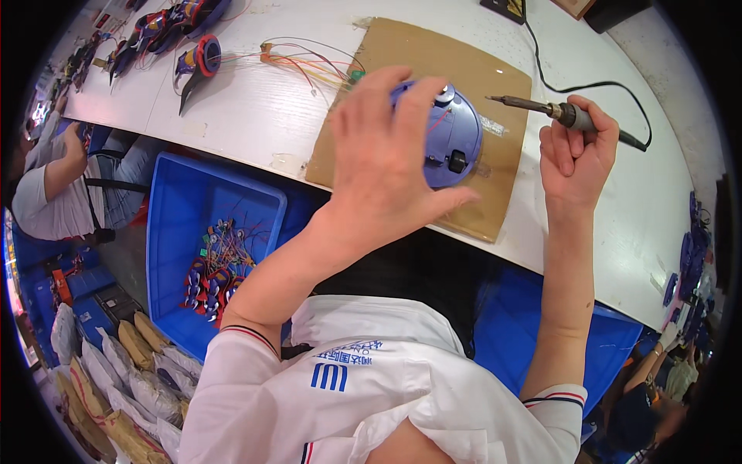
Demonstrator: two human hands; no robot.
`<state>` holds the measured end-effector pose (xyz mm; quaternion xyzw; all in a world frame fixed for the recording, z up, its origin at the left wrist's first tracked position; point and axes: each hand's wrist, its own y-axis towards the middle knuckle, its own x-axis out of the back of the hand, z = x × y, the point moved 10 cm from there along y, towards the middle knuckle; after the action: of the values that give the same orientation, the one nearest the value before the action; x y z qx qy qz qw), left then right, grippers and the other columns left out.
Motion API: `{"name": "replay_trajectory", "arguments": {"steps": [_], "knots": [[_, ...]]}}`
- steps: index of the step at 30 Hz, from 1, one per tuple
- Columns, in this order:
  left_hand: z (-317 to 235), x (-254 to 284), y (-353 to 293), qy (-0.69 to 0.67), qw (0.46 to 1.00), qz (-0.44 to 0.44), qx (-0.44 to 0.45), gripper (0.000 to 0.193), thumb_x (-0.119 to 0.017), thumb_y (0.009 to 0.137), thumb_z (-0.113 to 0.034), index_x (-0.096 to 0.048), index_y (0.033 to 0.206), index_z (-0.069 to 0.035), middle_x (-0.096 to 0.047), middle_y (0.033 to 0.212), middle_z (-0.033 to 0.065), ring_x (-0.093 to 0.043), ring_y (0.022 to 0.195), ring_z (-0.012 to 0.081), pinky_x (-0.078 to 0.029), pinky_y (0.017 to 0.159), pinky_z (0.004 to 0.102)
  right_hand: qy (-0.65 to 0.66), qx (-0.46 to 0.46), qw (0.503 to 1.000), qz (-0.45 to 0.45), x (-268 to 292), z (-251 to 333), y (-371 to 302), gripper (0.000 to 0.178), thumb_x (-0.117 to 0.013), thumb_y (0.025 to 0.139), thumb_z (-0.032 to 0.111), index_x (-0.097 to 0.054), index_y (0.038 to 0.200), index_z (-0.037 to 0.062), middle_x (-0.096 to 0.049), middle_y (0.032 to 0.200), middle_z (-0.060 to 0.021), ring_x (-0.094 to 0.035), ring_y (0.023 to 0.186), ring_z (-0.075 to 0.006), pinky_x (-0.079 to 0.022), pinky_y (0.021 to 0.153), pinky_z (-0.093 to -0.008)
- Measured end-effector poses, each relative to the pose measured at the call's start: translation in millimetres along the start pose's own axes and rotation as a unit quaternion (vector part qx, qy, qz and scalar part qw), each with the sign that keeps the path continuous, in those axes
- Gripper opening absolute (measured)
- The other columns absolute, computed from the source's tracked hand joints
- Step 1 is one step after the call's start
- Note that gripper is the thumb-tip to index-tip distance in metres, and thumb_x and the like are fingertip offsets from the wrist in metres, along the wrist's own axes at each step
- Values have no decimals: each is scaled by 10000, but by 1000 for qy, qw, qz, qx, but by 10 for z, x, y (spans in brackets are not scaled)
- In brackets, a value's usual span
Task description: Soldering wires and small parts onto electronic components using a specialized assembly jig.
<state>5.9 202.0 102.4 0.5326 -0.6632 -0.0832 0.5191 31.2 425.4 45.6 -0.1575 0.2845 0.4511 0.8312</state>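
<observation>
While the left hand (382, 151) is being held with fingers and thumb spread wide over a purple-blue round housing (462, 127), a soldering iron (573, 116) is being gripped in the right hand (576, 155), fingers closed around its handle. Whether the housing is being touched by the left hand cannot be told; it is being partly covered. The iron's tip is being pointed left toward the housing, apart from it. A black wheel-like piece (457, 161) is being shown on the housing near its lower edge. The housing is being supported by a brown cardboard sheet (433, 54), which is being carried by a white table (634, 224). Loose coloured wires (313, 62) are being spread past the sheet's left edge. Farther left, a purple and black part (202, 62) is being kept on the table. A black cord (545, 77) is being looped behind the iron. Below the table, wired parts (224, 255) are being held in a blue bin (166, 255). At far left, a seated co-worker (58, 185) is being partly shown.
</observation>
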Motion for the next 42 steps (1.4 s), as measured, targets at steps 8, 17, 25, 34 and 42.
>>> {"name": "replay_trajectory", "arguments": {"steps": [8, 17, 25, 34, 42], "knots": [[340, 9, 131, -157, 982, 19, 107, 541, -736, 682, -201, -551, 1158, -23, -601, 1000, 136, -563, 909, 256, -441, 829, 312, 35, -15, 999, -34, 77, -58, 41, 240, -501, 922, 190, -645, 918, -2, -372, 471, 51, -205, 320, -30, -171, 359, -188], [1702, 673, -37, -136, 936, -107, 307, 204, -582, 857, -140, -661, 841, 48, -634, 939, 121, -558, 840, 235, -442, 752, 279, 27, -14, 999, -13, 132, -35, 76, 237, -494, 927, 187, -638, 926, -1, -409, 478, 41, -196, 313, -31, -176, 353, -186], [2326, 1045, 192, 259, 924, -131, 250, 408, -646, 847, -242, -557, 1185, -32, -554, 1066, 146, -479, 1016, 284, -372, 896, 370, 21, -16, 999, -27, 178, -41, 81, 235, -493, 927, 187, -634, 920, -2, -411, 477, 41, -199, 311, -31, -173, 347, -184], [1551, 667, 267, 44, 979, -141, 141, 606, -705, 802, -346, -474, 1307, -103, -470, 1159, 187, -449, 1017, 327, -338, 910, 455, 29, -26, 999, -33, 166, -81, 78, 235, -493, 924, 186, -634, 915, -1, -393, 466, 47, -200, 307, -31, -171, 341, -183], [1249, 462, 86, 241, 960, 14, 145, 769, -758, 688, -467, -425, 1310, -162, -369, 1218, 165, -381, 1103, 343, -291, 910, 473, 19, -29, 998, -54, 197, -65, 70, 231, -490, 927, 189, -627, 906, 5, -354, 458, 54, -196, 310, -25, -169, 340, -182]]}}
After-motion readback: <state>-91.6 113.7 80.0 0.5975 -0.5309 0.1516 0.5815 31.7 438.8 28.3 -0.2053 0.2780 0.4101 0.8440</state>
